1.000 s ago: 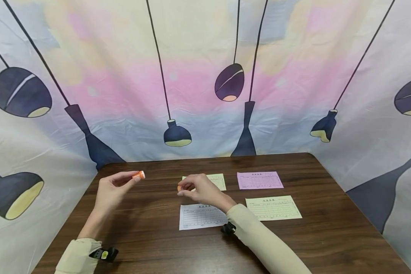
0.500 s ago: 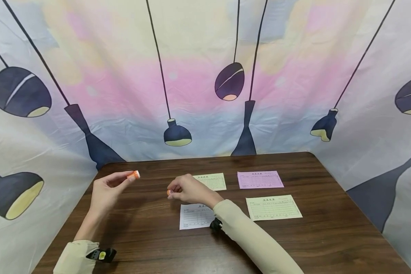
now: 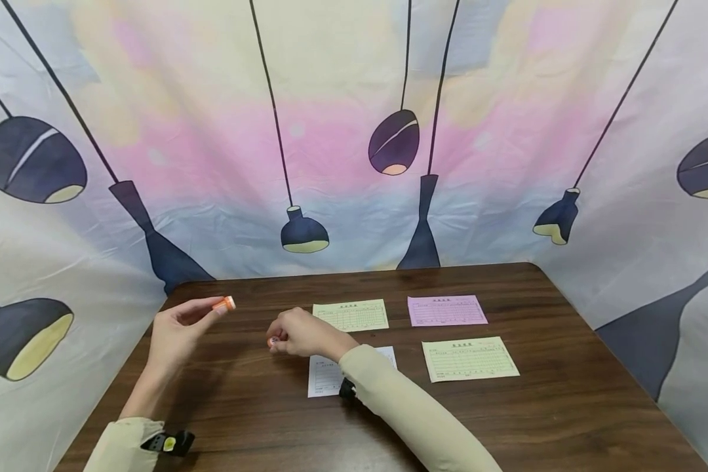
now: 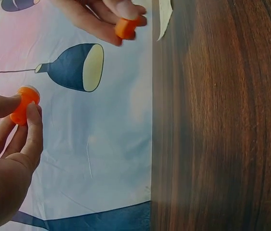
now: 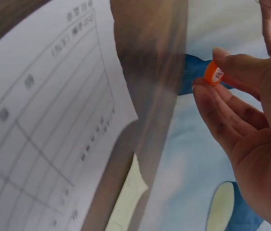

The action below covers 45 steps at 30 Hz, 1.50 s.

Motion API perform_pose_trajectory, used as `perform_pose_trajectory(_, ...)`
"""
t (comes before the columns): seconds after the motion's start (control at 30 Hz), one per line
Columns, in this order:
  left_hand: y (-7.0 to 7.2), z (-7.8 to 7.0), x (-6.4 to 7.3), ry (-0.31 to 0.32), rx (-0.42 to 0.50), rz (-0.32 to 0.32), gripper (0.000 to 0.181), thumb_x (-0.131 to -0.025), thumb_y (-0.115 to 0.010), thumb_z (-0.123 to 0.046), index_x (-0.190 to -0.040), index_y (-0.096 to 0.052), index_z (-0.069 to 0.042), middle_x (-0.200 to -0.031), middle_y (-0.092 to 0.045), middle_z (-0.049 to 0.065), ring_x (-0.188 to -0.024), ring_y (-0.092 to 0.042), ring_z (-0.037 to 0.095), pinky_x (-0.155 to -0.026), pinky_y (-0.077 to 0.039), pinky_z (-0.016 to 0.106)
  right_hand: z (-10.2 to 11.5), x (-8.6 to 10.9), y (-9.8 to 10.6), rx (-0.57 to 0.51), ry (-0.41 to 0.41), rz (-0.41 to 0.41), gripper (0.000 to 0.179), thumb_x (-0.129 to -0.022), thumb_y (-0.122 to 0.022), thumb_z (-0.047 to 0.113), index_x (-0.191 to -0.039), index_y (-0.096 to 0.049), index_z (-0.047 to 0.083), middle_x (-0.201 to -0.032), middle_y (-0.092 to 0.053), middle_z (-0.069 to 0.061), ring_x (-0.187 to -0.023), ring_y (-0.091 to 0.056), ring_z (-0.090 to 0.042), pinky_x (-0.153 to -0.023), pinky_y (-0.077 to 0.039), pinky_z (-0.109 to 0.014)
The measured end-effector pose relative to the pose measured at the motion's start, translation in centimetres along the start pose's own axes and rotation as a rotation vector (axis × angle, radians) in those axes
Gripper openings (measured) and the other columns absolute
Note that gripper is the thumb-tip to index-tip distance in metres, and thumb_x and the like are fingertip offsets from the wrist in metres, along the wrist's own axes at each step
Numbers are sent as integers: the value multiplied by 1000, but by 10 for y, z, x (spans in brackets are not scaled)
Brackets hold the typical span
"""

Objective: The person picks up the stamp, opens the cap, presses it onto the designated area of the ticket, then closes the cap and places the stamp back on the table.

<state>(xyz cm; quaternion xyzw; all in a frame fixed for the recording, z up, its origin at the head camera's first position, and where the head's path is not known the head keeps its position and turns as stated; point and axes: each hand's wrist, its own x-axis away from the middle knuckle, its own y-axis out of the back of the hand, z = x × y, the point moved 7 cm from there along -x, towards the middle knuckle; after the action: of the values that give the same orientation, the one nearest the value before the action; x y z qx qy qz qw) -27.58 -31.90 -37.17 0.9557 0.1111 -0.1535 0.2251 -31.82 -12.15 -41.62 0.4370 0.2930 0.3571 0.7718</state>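
Observation:
My left hand (image 3: 174, 334) pinches a small orange stamp (image 3: 223, 304) between thumb and fingers, above the table's left side. Its white end faces right in the head view; in the left wrist view the stamp (image 4: 25, 106) stands slightly tilted, white end up. To its right, my right hand (image 3: 307, 333) pinches a short orange cap-like piece (image 3: 273, 342) at the fingertips. The right wrist view shows a white printed disc on the end of this orange cap (image 5: 214, 73). A gap separates the two orange pieces. Thumb and fingers cover part of each.
A white form (image 3: 324, 377) lies under my right forearm. Behind it is a yellow-green form (image 3: 354, 316); a purple form (image 3: 447, 311) and another yellow-green form (image 3: 471, 359) lie to the right on the dark wooden table (image 3: 566, 406). A lamp-printed curtain (image 3: 354, 131) hangs behind.
My right hand has moved left and toward me with the cap, uncovering the rear yellow-green form. My left hand has drifted slightly left with the stamp. The gap between the hands has narrowed.

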Motion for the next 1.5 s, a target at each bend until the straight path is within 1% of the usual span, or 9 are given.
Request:
perform_pose_trajectory(0.13,2,3,1,7,12,-2,38,-96,-79,-21,-127,-74,1,-99,-75,-31,-91,-70,-11,-77,-55,10,-3,-8,-12,32,-40,37,17,-103,-69,19,-115,-80,13,-104,-79,7,-87,-67,3,-76,-52,-11)
perform_pose_trajectory(0.23,4,5,1,13,22,-3,39,-96,-79,-21,-128,-74,1,-100,-75,-30,-92,-71,-10,-78,-55,10,-5,-11,-19,55,-68,62,17,-104,-69,21,-116,-79,15,-104,-79,8,-89,-68,2,-78,-53,-13)
perform_pose_trajectory(0.33,6,8,1,37,36,-11,40,-96,-79,-23,-128,-74,0,-99,-75,-29,-92,-72,-9,-79,-55,10,-6,-12,-23,75,-91,79,19,-103,-69,22,-118,-79,15,-106,-79,7,-91,-69,0,-80,-54,-15)
perform_pose_trajectory(0.6,16,17,1,93,36,-27,41,-95,-80,-24,-129,-74,-2,-99,-74,-31,-93,-69,-9,-78,-53,9,-6,-14,-28,120,-102,92,13,-103,-70,18,-110,-81,16,-100,-78,10,-82,-65,0,-74,-51,-15)
perform_pose_trajectory(0.8,21,23,3,127,49,-64,41,-94,-82,-23,-127,-75,-2,-97,-74,-30,-92,-69,-9,-78,-51,8,-7,-16,-31,128,-126,100,16,-103,-70,23,-114,-80,18,-105,-79,8,-85,-67,0,-74,-52,-15)
perform_pose_trajectory(1.07,23,26,5,147,61,-89,42,-93,-82,-24,-128,-75,-2,-97,-74,-32,-91,-69,-10,-79,-51,8,-5,-17,-35,124,-154,113,11,-100,-74,26,-103,-83,20,-96,-79,12,-73,-63,3,-68,-50,-13)
perform_pose_trajectory(1.23,24,27,7,148,87,-81,39,-93,-82,-20,-127,-75,-2,-97,-75,-30,-89,-70,-9,-77,-51,8,-8,-17,-35,112,-183,124,11,-99,-75,28,-104,-83,21,-100,-78,11,-80,-65,1,-71,-51,-14)
perform_pose_trajectory(1.4,23,28,7,154,81,-75,40,-93,-83,-21,-128,-75,-2,-98,-74,-31,-90,-70,-10,-77,-52,9,-11,-16,-37,85,-184,129,14,-101,-73,26,-109,-82,19,-102,-79,12,-89,-68,0,-77,-53,-15)
perform_pose_trajectory(1.5,21,29,7,160,74,-72,42,-93,-83,-22,-128,-74,-2,-98,-74,-31,-91,-69,-10,-78,-51,9,-12,-15,-37,68,-182,128,16,-102,-72,25,-113,-81,17,-100,-79,13,-90,-69,0,-78,-53,-15)
